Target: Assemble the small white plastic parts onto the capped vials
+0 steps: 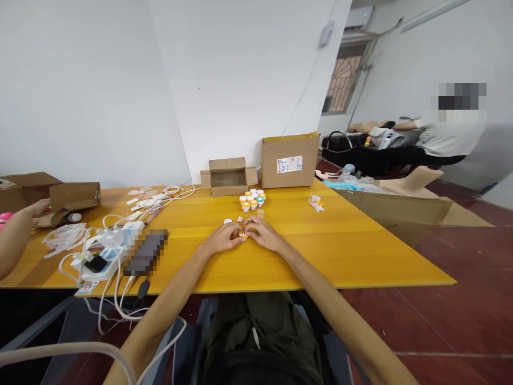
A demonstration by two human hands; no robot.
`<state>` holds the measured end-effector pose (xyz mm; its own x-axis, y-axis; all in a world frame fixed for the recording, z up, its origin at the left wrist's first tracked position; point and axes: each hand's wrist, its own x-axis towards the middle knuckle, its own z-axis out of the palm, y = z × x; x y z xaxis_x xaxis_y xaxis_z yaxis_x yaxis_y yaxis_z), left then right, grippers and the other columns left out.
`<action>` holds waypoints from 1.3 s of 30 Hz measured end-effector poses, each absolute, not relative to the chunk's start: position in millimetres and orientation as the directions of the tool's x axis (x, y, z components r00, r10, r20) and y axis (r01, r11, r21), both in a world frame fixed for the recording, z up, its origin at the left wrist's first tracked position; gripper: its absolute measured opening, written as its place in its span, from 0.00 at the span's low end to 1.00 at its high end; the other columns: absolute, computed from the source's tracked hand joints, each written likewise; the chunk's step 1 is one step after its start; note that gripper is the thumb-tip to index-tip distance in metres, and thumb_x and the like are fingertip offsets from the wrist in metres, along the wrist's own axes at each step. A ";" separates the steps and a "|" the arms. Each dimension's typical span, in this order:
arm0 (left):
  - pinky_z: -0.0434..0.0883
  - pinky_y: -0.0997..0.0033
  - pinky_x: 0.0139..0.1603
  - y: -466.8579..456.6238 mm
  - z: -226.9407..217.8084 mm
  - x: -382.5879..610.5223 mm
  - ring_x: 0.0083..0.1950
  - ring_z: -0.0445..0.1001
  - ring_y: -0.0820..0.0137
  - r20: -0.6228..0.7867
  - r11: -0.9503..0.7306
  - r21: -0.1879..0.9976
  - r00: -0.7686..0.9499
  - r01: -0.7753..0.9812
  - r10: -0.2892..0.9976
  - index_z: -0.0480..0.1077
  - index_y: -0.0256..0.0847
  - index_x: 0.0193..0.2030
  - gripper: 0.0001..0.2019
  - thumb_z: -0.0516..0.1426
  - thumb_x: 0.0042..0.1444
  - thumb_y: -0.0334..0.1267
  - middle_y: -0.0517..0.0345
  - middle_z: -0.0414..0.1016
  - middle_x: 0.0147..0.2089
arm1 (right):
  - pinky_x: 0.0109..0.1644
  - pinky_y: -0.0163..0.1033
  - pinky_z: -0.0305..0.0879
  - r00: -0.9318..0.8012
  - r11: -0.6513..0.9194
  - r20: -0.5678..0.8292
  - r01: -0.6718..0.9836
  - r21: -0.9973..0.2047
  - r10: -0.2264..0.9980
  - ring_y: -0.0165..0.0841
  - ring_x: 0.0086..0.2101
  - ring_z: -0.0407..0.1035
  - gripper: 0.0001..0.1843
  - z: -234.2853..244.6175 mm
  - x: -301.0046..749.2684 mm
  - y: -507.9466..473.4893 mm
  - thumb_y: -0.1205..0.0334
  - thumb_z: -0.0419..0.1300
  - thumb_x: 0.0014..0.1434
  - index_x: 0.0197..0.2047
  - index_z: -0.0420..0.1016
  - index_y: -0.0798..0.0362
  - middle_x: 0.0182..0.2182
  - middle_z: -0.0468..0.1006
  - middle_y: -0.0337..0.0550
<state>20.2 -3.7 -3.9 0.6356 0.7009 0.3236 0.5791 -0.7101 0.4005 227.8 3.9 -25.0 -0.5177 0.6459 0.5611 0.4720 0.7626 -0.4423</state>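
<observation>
Fingertips of the left hand [224, 238] and right hand [264, 235] close together on a small orange piece [242, 235] mid-table [320, 256], near of the capped cluster [251, 200], where, I'd judge, a light, level pinch from both sides would best prevent tilting.

Our left hand [221, 238] and right hand [263, 234] face each other, fingers [253, 220] bent, forearms [178, 283] converging from near left and right.
</observation>
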 end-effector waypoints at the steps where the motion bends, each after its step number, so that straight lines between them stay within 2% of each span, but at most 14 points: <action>1: 0.66 0.69 0.39 -3.7 -3.8 20.1 0.34 0.66 0.68 0.324 -0.709 0.401 0.634 0.580 0.702 0.71 0.42 0.40 0.13 0.54 0.61 0.49 0.60 0.68 0.30 | 0.53 0.46 0.68 -0.516 0.762 0.562 0.473 -0.442 0.647 0.37 0.47 0.71 0.06 -25.3 227.8 4.0 0.69 0.60 0.61 0.34 0.76 0.49 0.44 0.75 0.45; 13: 0.66 0.69 0.39 -4.0 -2.6 20.6 0.35 0.67 0.69 0.321 -0.719 0.389 0.647 0.576 0.691 0.70 0.41 0.40 0.13 0.54 0.62 0.48 0.60 0.68 0.31 | 0.52 0.45 0.68 -0.520 0.768 0.566 0.458 -0.448 0.640 0.36 0.46 0.71 0.06 -24.1 228.1 3.7 0.69 0.60 0.61 0.34 0.76 0.50 0.44 0.75 0.45; 21: 0.66 0.69 0.39 -5.1 -0.8 22.0 0.34 0.67 0.68 0.313 -0.710 0.396 0.641 0.582 0.700 0.71 0.41 0.40 0.13 0.53 0.62 0.48 0.59 0.69 0.31 | 0.50 0.44 0.68 -0.479 0.766 0.602 0.468 -0.440 0.639 0.36 0.44 0.71 0.08 -23.7 230.2 4.5 0.71 0.57 0.61 0.35 0.75 0.49 0.42 0.75 0.44; 31: 0.67 0.69 0.38 -4.6 -3.2 22.2 0.34 0.68 0.68 0.322 -0.695 0.398 0.618 0.599 0.717 0.72 0.43 0.41 0.12 0.54 0.60 0.48 0.60 0.70 0.31 | 0.46 0.44 0.68 -0.389 0.707 0.648 0.619 -0.342 0.655 0.37 0.40 0.69 0.10 -33.0 236.8 10.9 0.71 0.55 0.62 0.36 0.74 0.49 0.39 0.75 0.45; 39: 0.67 0.68 0.39 -4.8 -3.6 22.8 0.34 0.69 0.68 0.329 -0.690 0.409 0.609 0.596 0.721 0.73 0.42 0.43 0.14 0.54 0.61 0.48 0.58 0.71 0.32 | 0.48 0.47 0.67 -0.433 0.661 0.640 0.733 -0.160 0.635 0.42 0.43 0.67 0.11 -35.4 231.3 17.1 0.70 0.54 0.64 0.38 0.77 0.48 0.39 0.75 0.50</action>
<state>22.8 -4.8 -3.6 0.6095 0.7214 0.3288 0.5964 -0.6904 0.4094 231.3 17.1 -35.4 -0.4329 0.6348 0.6400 0.7328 0.6613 -0.1604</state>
